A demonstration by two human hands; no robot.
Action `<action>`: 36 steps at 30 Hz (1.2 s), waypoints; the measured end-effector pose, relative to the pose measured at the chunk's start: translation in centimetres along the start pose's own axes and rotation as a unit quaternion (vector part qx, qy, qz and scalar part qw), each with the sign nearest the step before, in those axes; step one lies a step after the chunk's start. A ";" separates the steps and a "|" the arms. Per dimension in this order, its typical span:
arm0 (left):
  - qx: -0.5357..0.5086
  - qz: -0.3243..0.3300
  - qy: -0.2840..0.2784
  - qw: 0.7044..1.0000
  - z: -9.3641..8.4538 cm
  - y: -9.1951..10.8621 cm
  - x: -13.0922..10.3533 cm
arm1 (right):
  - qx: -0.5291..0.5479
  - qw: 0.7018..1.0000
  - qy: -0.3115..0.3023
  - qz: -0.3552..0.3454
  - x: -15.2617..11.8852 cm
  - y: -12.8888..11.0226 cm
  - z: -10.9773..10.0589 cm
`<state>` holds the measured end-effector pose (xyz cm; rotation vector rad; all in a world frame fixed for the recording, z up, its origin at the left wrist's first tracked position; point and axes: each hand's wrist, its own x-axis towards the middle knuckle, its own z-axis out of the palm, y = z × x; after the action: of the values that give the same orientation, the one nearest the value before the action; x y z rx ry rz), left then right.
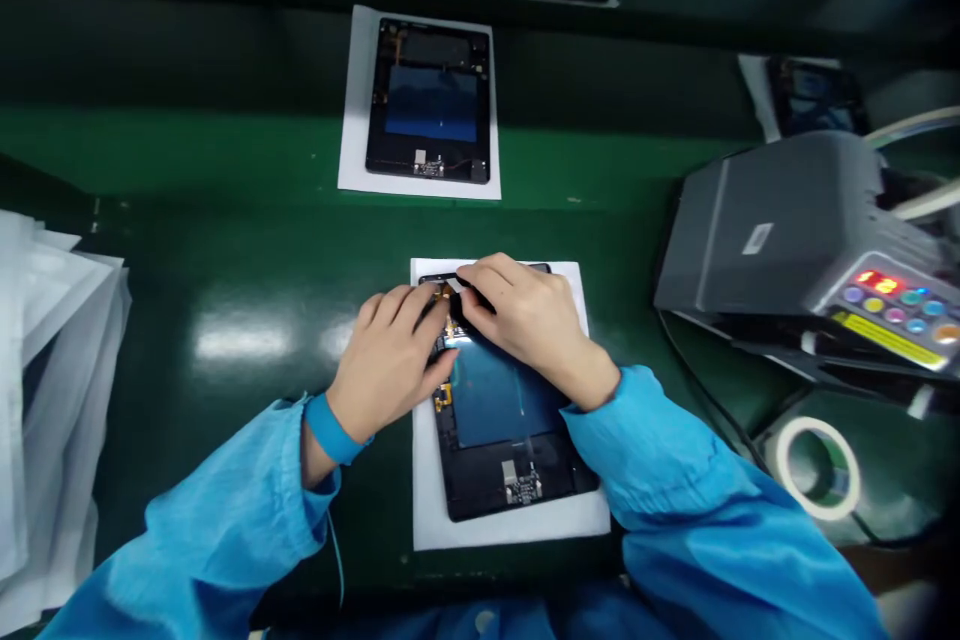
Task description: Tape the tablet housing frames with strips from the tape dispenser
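Open tablet (head view): it lies at the lower centre of the frame, inner side up, on a white sheet (435,528) upon the green tabletop (247,250); the tablet's (480,480) upper part is covered by the hands.
Left hand: the left hand (390,355) is over the tablet's upper left part, thumb rather wide from the fingers; I see nothing gripped.
Right hand: the right hand (529,310) is narrow, thumb and fingers near together at the top edge; whether they pinch something, I cannot tell.
Risk: the orange flex part (443,398) could perhaps be bent if the left fingers slide; a hard push by the thumb could mark the blue panel (495,405).
Long axis: it runs up and down the frame, top leaning left; the small circuit board (523,485) end points to the lower edge.
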<state>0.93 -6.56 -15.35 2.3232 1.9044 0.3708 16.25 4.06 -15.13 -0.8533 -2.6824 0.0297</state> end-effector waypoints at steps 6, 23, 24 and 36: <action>-0.033 -0.011 -0.004 0.999 0.3 -0.1 0.3 | -0.012 1.000 -0.011 0.010 0.1 0.0 0.6; -0.043 -0.013 0.014 0.999 0.3 -0.1 0.5 | -0.042 0.998 -0.016 -0.044 0.1 0.0 0.9; -0.043 -0.013 0.016 0.999 0.3 -0.1 0.5 | -0.043 0.998 -0.018 -0.050 0.1 0.0 0.9; -0.062 -0.019 0.015 0.998 0.3 -0.1 0.0 | -0.096 0.985 -0.121 -0.083 0.5 -1.4 -0.3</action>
<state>0.89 -6.51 -15.68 2.2114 1.8787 0.5084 15.19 3.19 -14.50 -0.7175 -3.0153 -0.1770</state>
